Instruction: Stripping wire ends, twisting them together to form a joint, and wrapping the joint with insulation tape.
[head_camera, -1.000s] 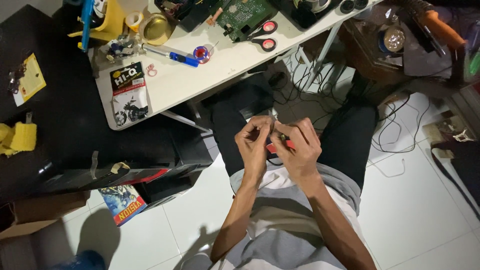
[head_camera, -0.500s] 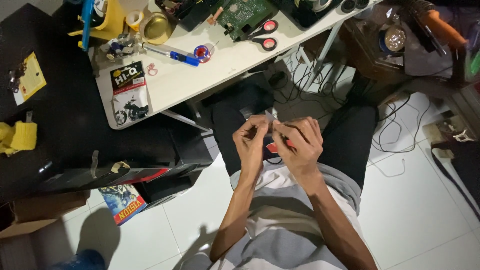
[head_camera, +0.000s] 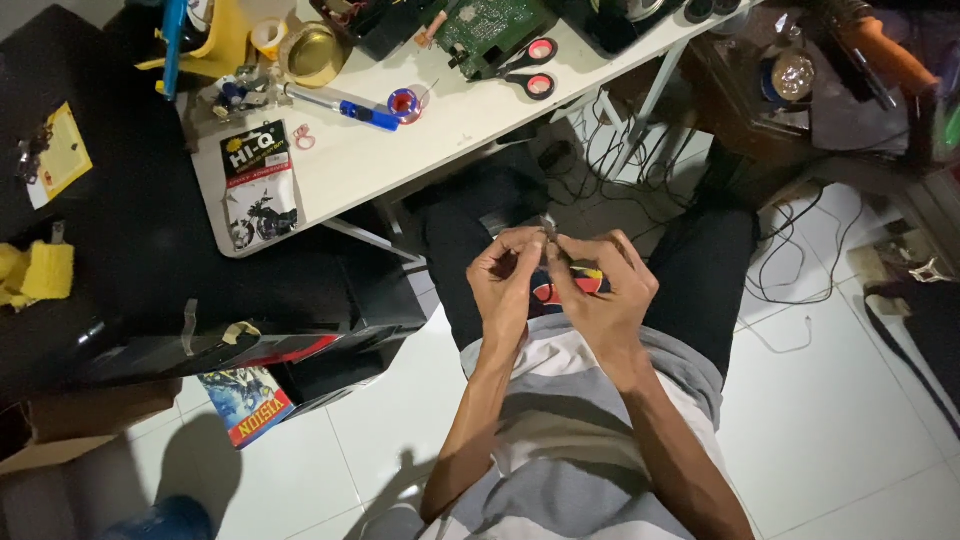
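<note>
Between two hands (head_camera: 560, 285), one small part (head_camera: 549, 228)

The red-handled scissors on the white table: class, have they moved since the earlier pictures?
No. The red-handled scissors lie at the same spot beside the green circuit board on the white table.

A small, thin, dark part (head_camera: 549, 226) is pinched between the fingertips of both hands, raised over the lap and sticking up just above the fingers. It is too small to name, perhaps a bit of metal or wire. Just below it, partly hidden behind the fingers, shows a red, yellow and dark object (head_camera: 575, 284).
</note>
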